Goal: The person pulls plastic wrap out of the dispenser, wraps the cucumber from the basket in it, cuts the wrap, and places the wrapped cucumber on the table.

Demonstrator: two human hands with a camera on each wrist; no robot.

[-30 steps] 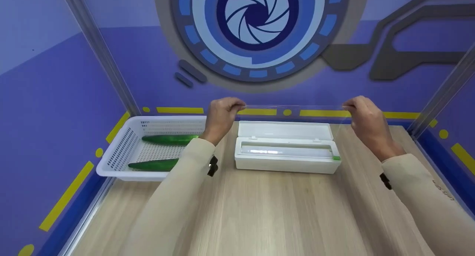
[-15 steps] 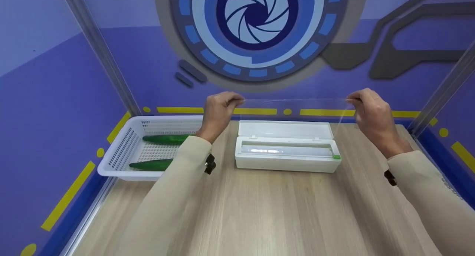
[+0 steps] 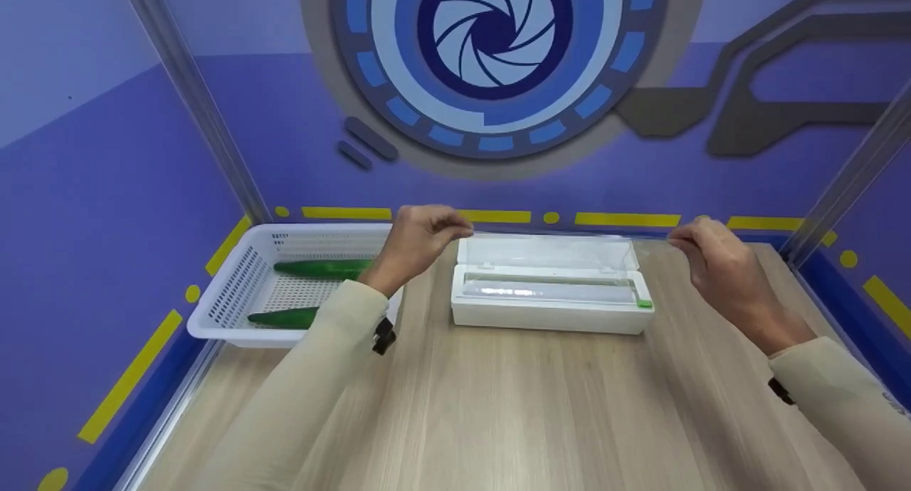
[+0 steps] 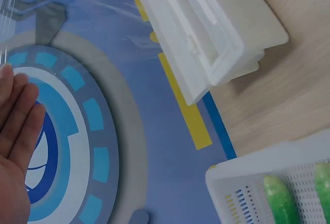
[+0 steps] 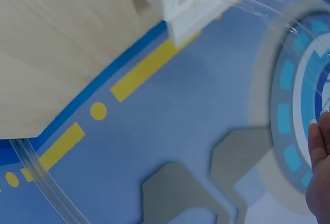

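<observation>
My left hand (image 3: 420, 245) pinches the left corner of a sheet of cling film (image 3: 651, 247) between thumb and fingers. At the other corner, my right hand (image 3: 729, 281) pinches the film the same way. Clear and hard to see, the sheet spans the gap between both hands and overlaps the raised lid (image 3: 548, 250) of a white cling film box (image 3: 551, 319). Inside the box lies the film roll (image 3: 548, 290), and a small green piece (image 3: 644, 304) sits at its right end. The right wrist view shows creases in the stretched film (image 5: 258, 6).
Left of the box, a white perforated basket (image 3: 203, 324) holds two green cucumbers, a far one (image 3: 320, 268) and a near one (image 3: 285, 318). My left forearm crosses over the basket's right end. A printed blue wall (image 3: 498, 171) stands behind the wooden table (image 3: 527, 405).
Both hands first rose with the film, then came down, bringing its edge to the level of the lid's top. The right hand also shifted slightly right. Box and basket stayed put.
</observation>
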